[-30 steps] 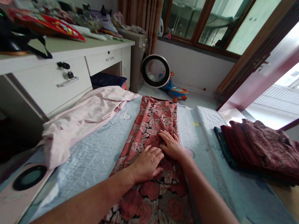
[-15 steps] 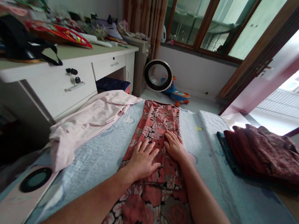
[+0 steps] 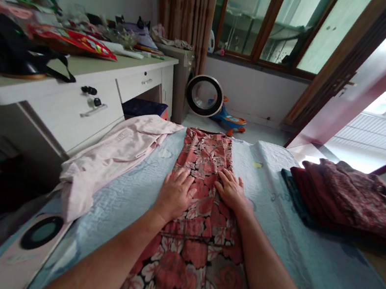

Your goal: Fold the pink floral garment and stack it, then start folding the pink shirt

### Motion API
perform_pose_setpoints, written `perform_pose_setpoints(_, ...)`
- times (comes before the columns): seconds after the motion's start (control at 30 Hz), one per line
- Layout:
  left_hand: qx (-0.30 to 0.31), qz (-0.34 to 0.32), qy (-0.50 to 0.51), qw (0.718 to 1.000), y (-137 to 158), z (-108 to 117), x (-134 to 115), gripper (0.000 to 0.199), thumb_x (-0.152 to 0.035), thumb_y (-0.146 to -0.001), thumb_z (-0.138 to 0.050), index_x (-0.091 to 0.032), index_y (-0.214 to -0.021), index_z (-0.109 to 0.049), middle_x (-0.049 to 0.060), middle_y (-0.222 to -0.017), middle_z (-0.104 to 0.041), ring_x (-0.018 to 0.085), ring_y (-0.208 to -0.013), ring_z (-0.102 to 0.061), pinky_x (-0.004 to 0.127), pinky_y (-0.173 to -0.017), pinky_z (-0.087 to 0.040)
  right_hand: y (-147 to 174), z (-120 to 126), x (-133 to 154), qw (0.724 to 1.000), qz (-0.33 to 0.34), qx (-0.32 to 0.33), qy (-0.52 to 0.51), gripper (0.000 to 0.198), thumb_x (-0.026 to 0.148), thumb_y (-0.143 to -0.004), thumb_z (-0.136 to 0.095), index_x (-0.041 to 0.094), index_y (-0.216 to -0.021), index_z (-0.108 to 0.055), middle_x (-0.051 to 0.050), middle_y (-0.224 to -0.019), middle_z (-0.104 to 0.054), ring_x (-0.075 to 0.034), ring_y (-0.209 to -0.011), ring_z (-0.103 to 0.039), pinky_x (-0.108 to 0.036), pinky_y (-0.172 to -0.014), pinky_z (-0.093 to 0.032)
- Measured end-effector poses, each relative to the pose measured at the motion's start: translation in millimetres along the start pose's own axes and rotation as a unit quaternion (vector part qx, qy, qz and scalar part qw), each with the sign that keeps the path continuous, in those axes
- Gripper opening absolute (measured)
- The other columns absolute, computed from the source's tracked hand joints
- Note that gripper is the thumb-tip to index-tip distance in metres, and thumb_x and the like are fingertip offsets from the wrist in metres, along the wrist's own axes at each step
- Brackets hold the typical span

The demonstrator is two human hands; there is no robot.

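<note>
A red garment with a large flower print (image 3: 191,259) lies in a long folded strip down the middle of the bed, its kind not clear from its folds. On its left edge rests my left hand (image 3: 174,195), palm down with the fingers stretched forward. My right hand (image 3: 230,190) lies flat along the right edge, fingers a little spread. Neither hand grips the cloth. To the left, a pale pink garment (image 3: 120,154) is spread out and hangs partly over the bed's side.
A stack of folded dark red clothes (image 3: 350,204) sits at the right on the light blue bed cover (image 3: 266,197). Along the left stands a white desk (image 3: 72,108) crowded with items. A washing machine's round door (image 3: 204,96) hangs open beyond the bed, near a blue-and-orange ride-on toy (image 3: 232,120).
My left hand has slid left to the garment's edge. My right hand has shifted slightly to the right. The garment stays in place.
</note>
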State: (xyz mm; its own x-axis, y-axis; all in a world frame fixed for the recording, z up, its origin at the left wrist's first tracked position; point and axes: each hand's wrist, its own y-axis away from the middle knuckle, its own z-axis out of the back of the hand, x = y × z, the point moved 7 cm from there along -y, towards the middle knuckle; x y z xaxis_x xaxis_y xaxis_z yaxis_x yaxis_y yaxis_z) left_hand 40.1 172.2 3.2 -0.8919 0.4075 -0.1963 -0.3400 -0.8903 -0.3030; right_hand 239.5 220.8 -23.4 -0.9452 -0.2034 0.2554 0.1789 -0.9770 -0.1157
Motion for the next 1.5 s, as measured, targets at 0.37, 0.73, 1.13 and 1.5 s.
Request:
perform_pose_setpoints(0.37,0.041,0.056,-0.021,0.997,-1,-17,27,0.045,-0.042,-0.098,-0.045,-0.024,-0.138,-0.054,0.011,-0.153,-0.048,0.032,-0.142,-0.04,0.06,-0.112,-0.035,1,12,3,0.992,0.063,-0.101,-0.039,0.048,0.04,-0.096,-0.048,0.023,-0.142,-0.053,-0.01,-0.15,-0.049,-0.026,-0.138,-0.042,-0.048,-0.115,-0.03)
perform_pose_setpoints(0.73,0.021,0.048,-0.01,0.999,-1,-14,29,0.04,-0.04,-0.095,-0.05,-0.026,-0.132,-0.058,0.011,-0.148,-0.053,0.032,-0.138,-0.044,0.058,-0.11,-0.036,-2,-2,-3,0.996,0.023,-0.049,-0.066,0.046,0.032,-0.099,-0.041,0.019,-0.141,-0.053,-0.011,-0.142,-0.057,-0.024,-0.132,-0.048,-0.043,-0.112,-0.036)
perform_pose_setpoints(1.13,0.015,-0.149,0.063,0.987,-1,2,-9,0.015,-0.028,-0.092,-0.055,-0.02,-0.092,-0.068,0.007,-0.103,-0.065,0.022,-0.102,-0.057,0.037,-0.094,-0.049,93,36,53,0.979,0.15,-0.066,-0.12,0.033,0.023,-0.095,-0.047,0.022,-0.12,-0.068,-0.009,-0.127,-0.064,-0.022,-0.117,-0.058,-0.038,-0.104,-0.046)
perform_pose_setpoints(1.5,0.105,-0.121,0.019,0.987,1,-2,-18,0.014,-0.025,-0.093,-0.055,-0.018,-0.097,-0.066,0.008,-0.107,-0.064,0.022,-0.101,-0.061,0.034,-0.091,-0.048,160,26,54,0.987,0.136,-0.032,-0.082,0.039,0.013,-0.089,-0.053,0.023,-0.123,-0.067,-0.009,-0.134,-0.061,-0.025,-0.124,-0.055,-0.046,-0.108,-0.042)
